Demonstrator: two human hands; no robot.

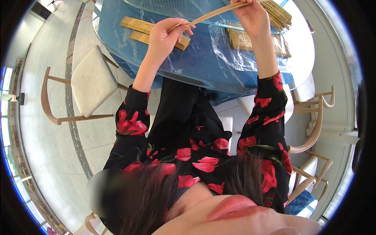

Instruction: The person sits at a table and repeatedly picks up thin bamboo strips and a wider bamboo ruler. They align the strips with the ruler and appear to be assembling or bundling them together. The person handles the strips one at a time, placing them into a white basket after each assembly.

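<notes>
A pair of slim tan chopsticks (213, 15) spans the space between my two hands, slanting up to the right. My left hand (162, 38) is closed round their lower left end, with thumb and fingers pinched together. My right hand (252, 18) grips the upper right end near the top of the picture, its fingertips partly cut off. Just beyond my left hand lie flat, narrow yellow-brown printed packs (137, 24). Near my right hand sits a pile of similar slim packs (279, 16). Beneath my right wrist are brown packs in clear plastic wrap (239, 41).
The round table (188, 74) has a blue marbled cover and a raised clear glass disc (152, 8). A wooden chair with a pale seat (92, 84) stands at left. More wooden chairs (313, 133) stand at right, by a pale wall (337, 58).
</notes>
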